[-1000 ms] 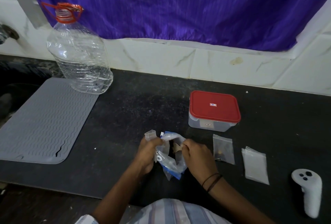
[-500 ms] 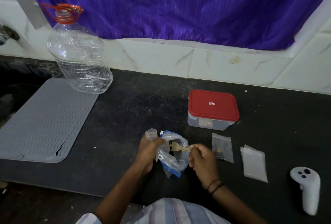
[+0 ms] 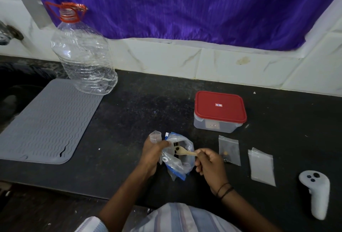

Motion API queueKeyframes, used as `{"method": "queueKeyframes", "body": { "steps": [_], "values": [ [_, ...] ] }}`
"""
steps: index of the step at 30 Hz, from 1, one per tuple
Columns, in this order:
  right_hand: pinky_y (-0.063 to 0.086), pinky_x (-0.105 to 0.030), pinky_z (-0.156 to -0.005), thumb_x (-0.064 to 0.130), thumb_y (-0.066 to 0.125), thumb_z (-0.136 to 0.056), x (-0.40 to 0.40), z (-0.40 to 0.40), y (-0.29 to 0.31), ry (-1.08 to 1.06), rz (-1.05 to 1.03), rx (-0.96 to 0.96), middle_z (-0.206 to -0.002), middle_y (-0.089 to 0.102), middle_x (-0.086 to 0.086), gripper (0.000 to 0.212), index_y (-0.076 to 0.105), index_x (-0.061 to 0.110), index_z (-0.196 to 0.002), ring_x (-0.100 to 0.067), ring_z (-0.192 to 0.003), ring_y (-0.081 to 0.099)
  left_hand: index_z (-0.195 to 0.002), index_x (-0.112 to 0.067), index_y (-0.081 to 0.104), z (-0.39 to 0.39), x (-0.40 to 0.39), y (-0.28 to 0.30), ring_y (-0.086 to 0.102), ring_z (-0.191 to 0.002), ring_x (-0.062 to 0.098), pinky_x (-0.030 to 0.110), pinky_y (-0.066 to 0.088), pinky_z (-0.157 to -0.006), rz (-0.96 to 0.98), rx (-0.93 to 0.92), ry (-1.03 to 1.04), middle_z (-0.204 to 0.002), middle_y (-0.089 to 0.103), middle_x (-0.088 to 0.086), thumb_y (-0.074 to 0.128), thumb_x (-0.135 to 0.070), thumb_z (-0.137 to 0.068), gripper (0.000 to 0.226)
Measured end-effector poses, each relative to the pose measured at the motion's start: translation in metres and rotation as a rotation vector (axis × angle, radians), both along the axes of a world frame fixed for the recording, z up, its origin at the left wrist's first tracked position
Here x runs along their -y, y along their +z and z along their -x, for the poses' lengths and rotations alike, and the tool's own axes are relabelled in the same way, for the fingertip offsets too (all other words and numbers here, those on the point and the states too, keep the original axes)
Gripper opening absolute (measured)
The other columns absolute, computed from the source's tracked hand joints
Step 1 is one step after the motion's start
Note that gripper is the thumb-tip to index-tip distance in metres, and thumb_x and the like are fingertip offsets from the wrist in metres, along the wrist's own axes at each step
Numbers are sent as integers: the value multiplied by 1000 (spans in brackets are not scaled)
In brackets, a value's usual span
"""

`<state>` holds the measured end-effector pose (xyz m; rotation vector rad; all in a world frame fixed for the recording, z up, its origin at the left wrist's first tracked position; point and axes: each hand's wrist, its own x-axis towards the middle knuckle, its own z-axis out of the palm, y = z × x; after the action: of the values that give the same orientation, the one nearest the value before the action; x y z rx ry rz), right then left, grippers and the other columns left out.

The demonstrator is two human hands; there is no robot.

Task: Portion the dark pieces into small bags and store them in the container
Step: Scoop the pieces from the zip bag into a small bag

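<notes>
Far left of the dark counter (image 3: 144, 105): grey ribbed mat (image 3: 46, 122), lying flat. At its back corner, a big clear plastic bottle (image 3: 83, 53) with an orange neck ring, upright, against the white tiled wall. Purple curtain (image 3: 175, 3) hangs behind.

Centre front: left hand (image 3: 152, 153) grips the rim of a large clear bag with blue print (image 3: 178, 159), fingers curled around the gathered plastic. The same hand also pinches a small empty bag (image 3: 155, 136), which sticks up above the knuckles. The large bag's mouth is held open, facing up.

Right hand (image 3: 210, 165) is clenched around the handle of a wooden spoon (image 3: 182, 151). The spoon's bowl sits inside the large bag's mouth, a dark piece (image 3: 177, 148) on it. More dark stuff is dimly visible deeper in the bag.

Further right, behind the hands: a container (image 3: 219, 113), clear-walled, red lid fitted on. Contents cannot be made out.

Just in front of the container: a small bag (image 3: 229, 150) flat on the counter, a few dark pieces inside. Beside it to the right, another small flat bag (image 3: 261, 167), apparently holding nothing.

Far right front: white handheld controller (image 3: 316, 192), lying apart from the bags.
</notes>
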<state>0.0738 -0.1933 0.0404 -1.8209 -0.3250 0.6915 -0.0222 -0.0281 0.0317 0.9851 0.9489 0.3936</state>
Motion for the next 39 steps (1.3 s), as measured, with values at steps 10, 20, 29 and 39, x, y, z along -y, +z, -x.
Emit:
{"method": "queueKeyframes", "body": {
  "steps": [10,20,29,39],
  "values": [
    [43,-23,-46,14,54,-97,18,-7,27,-157,-70,10,-61,59,-6,17,69,13,-91,-11,-49,53,-107,-12,59,11,-4,13,71,-93,27,44,58,-84,-225,2,-44,-97,70,12,82,-24,-81,37],
    [42,-22,-44,14,55,-97,7,-1,85,-143,-266,68,-55,56,-2,17,71,11,-91,-12,-49,51,-100,-32,51,13,8,34,63,-87,3,25,54,-72,-832,-187,-139,-95,64,-10,82,-29,-77,38],
    [50,-19,-54,16,65,-89,-17,10,83,405,-37,1051,-71,63,7,7,69,17,-94,-3,-60,57,-86,-41,48,8,15,32,58,-76,3,16,44,-64,-1059,-139,-154,-82,59,-12,76,-38,-78,30],
    [53,-18,-70,24,50,-95,-8,-11,77,273,-101,1159,-84,70,2,24,69,13,-105,-4,-74,60,-97,-17,55,13,4,28,63,-85,10,28,51,-69,-844,-290,-85,-93,62,-4,78,-26,-79,30]
  ]
}}
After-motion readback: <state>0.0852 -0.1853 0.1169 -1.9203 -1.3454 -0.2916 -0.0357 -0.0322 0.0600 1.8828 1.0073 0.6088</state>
